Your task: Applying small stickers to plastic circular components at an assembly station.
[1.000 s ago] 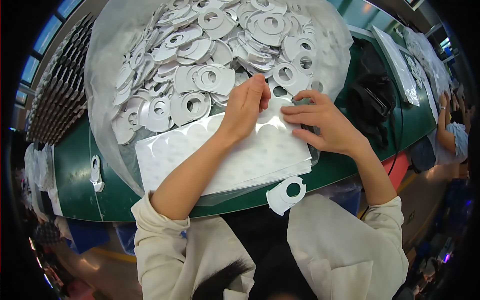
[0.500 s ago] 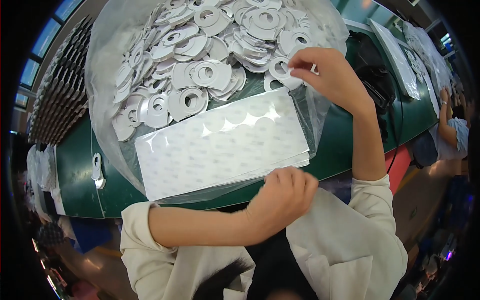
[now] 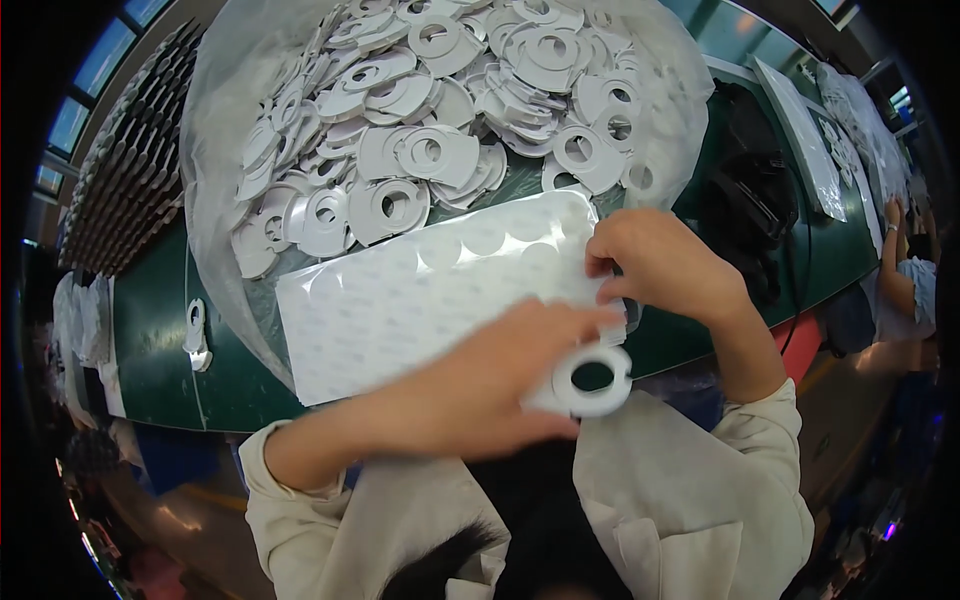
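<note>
White sheets [image 3: 430, 285] bear faint marks [image 3: 385, 305], possibly print.

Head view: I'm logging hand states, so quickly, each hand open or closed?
Left hand: thumb and fingers spread at a white ring part; blur hides any grip.
Right hand: fingers curled by the white sheets; cannot tell whether pinching.

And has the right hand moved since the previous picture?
Yes: the right hand moved down the picture, from the white parts to the right edge of the sheets.
</note>
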Tool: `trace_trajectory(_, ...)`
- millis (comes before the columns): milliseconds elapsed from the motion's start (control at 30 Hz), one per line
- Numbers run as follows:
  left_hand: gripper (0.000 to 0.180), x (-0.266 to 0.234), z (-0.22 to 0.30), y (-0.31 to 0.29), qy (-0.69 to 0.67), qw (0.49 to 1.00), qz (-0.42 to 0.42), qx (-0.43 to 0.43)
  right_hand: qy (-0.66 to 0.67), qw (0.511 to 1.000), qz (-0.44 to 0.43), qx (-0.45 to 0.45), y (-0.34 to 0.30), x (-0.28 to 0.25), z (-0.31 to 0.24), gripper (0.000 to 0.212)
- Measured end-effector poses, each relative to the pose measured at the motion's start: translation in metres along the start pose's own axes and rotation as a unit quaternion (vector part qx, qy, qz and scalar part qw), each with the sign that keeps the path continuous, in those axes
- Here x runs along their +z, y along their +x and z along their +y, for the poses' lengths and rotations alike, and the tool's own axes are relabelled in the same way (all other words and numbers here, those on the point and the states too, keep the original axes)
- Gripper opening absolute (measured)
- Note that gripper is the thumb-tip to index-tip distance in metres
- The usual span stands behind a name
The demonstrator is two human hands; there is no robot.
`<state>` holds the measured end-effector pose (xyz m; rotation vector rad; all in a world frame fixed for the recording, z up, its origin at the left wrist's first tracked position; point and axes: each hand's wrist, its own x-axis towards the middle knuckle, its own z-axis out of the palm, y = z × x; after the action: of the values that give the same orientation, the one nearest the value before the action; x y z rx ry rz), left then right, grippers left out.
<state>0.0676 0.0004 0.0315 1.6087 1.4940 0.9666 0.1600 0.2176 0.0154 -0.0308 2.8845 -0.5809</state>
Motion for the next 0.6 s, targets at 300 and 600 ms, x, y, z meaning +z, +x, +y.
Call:
trace_trajectory(300, 0.05, -0.029, -0.091, 0.027, -0.661, 0.733, 0.149, -0.069, 0.071, 0.993, -0.088, 0.041, 0.013, -0.01, 0.0, 0.024)
trace_trajectory(600, 0.056, -0.025, -0.095, 0.036, -0.671, 0.709, 0.193, -0.098, -0.035, 0.998, 0.035, -0.032, -0.015, 0.004, -0.011, 0.016)
